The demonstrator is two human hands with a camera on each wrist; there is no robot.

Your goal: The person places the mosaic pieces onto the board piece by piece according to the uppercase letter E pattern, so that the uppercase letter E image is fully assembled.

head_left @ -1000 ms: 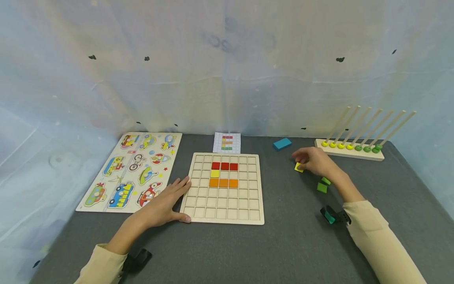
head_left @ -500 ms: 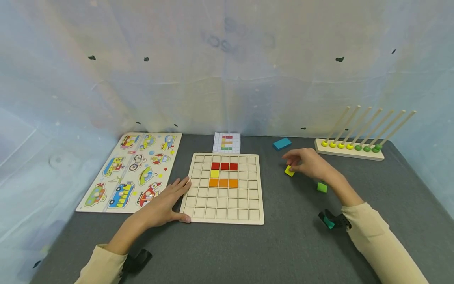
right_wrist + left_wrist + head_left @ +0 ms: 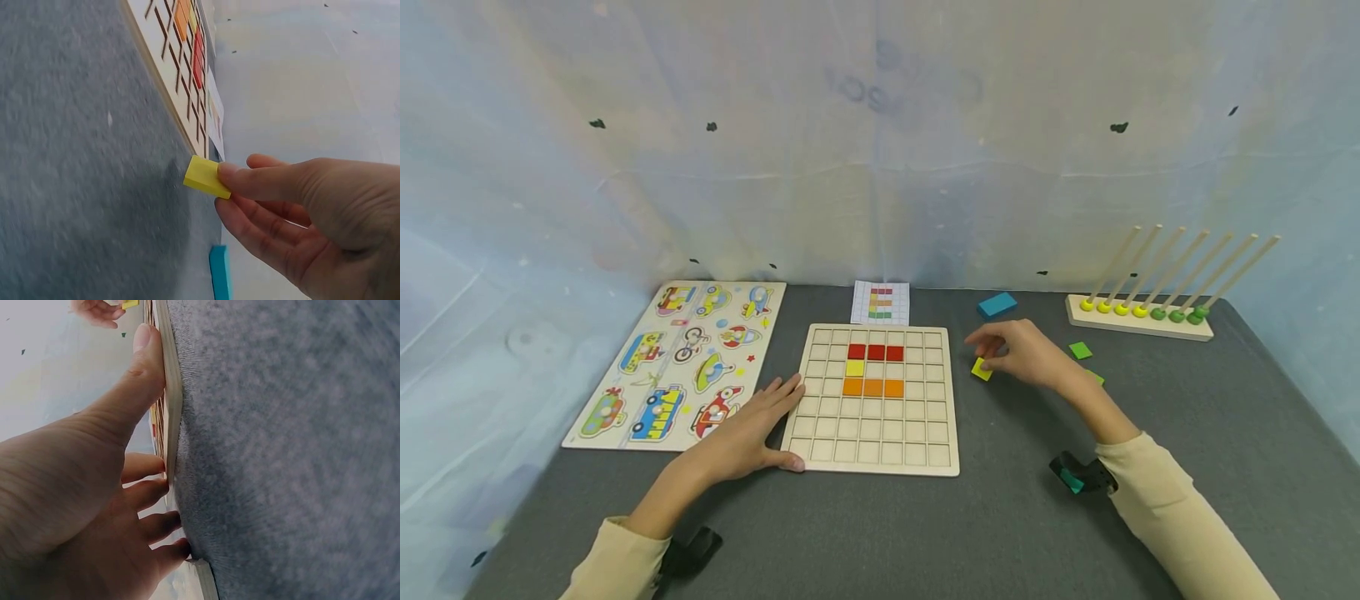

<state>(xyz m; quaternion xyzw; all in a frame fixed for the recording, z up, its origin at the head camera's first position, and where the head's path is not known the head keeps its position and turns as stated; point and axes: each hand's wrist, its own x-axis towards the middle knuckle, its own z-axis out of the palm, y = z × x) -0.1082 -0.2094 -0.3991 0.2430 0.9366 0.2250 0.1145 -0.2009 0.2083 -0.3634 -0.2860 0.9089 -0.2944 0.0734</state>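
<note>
A yellow square tile [image 3: 205,175] is pinched between the thumb and fingers of my right hand [image 3: 1026,354], just right of the wooden grid board [image 3: 880,457]. My left hand [image 3: 745,437] rests on the board's left edge, fingers spread, thumb at the near left corner. In the board's cells sit a row of red tiles [image 3: 876,353], one yellow tile [image 3: 855,367] beneath its left end, and a row of orange tiles [image 3: 873,387]. Two green tiles [image 3: 1080,350] lie on the table beyond my right forearm, one partly hidden by it.
A printed pattern card [image 3: 881,302] lies behind the board. Toward the back right are a blue block [image 3: 997,306] and a peg stand [image 3: 1138,318] with yellow and green beads. A vehicle picture puzzle [image 3: 677,358] is at the left. A hanging sheet [image 3: 880,167] borders the table's back.
My right hand has carried the yellow tile leftward toward the board, uncovering a green tile behind it; its forearm now partly covers the other. My left hand has stayed in place.
</note>
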